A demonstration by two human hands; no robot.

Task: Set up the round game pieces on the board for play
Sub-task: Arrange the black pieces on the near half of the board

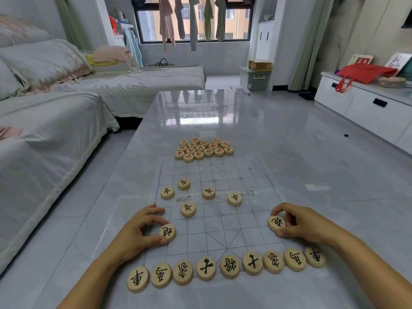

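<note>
Currently, both hands grasp one black-marked piece each: left hand (142, 228) on the left cannon (167, 232), right hand (298, 221) on the right cannon (276, 223). Back row (225, 267) is placed; five soldiers (188, 209) sit loosely; red pieces (204, 150) remain clustered beyond the board (223, 224).

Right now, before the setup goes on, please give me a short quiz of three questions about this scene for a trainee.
1. True or false: the red-marked pieces are already spread over the board.
2. How many black-marked pieces form the near row?
3. What does each hand hold? A) nothing B) one black-marked piece C) one red-marked piece

Key:
1. False: they lie clustered at the board's far edge.
2. Nine.
3. B: the left hand grips a left piece and the right hand a right piece, near opposite sides of the board.
</note>
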